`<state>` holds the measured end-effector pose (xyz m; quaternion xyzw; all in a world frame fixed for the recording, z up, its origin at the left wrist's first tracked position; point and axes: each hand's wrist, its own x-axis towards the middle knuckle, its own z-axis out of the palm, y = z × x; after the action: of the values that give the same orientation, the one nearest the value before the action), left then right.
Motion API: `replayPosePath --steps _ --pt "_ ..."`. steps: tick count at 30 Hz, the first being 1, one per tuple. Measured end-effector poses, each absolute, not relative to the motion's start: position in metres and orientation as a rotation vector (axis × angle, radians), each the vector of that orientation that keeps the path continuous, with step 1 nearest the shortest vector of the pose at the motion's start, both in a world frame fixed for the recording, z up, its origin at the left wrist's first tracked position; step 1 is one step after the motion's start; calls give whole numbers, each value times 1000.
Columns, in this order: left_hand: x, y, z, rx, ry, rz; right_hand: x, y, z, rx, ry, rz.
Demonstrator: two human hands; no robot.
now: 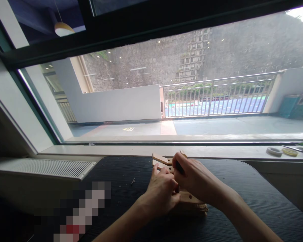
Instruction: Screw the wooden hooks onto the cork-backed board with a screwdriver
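Note:
Pale wooden pieces with round dark holes stand together on the dark table. An angled wooden strip [163,158] reaches out at the far side, and a holed wooden block [191,197] lies nearer to me. My left hand [163,188] is closed around the wooden pieces, its forefinger stretched along one strip. Close against it, my right hand [192,171] is curled in a fist around a dark handle [180,167]. The rest of that tool is mostly hidden by my fingers. Rough, brownish material [203,211] shows under the near block, in shadow.
The black wood-grain table [126,208] meets a white windowsill [141,151] below a large window. On the sill at right lie a white tape roll [274,152] and a yellow one [290,152]. A small thin piece [133,181] rests left of my hands. A vented white panel [45,168] borders the left.

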<state>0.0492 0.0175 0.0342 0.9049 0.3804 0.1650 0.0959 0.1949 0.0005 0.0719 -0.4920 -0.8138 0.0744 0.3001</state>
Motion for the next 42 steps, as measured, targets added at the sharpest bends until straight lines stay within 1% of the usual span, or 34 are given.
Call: replayPosePath --steps 6,12,22,29,37,42 --pt "49 15 38 2670 1142 508 193 -3 76 -1270 -2259 219" --pt "49 15 38 2679 1127 520 195 -5 80 -1260 -2216 273" --pt "45 16 39 2666 1064 546 201 -10 86 -1200 -2208 441" --pt "47 14 37 2640 1110 544 197 -4 79 -1234 -2173 355" --pt "45 15 39 2644 1054 552 201 -14 91 -1236 -2225 421" --pt "45 14 37 2651 1080 537 199 -6 81 -1230 -2175 358"
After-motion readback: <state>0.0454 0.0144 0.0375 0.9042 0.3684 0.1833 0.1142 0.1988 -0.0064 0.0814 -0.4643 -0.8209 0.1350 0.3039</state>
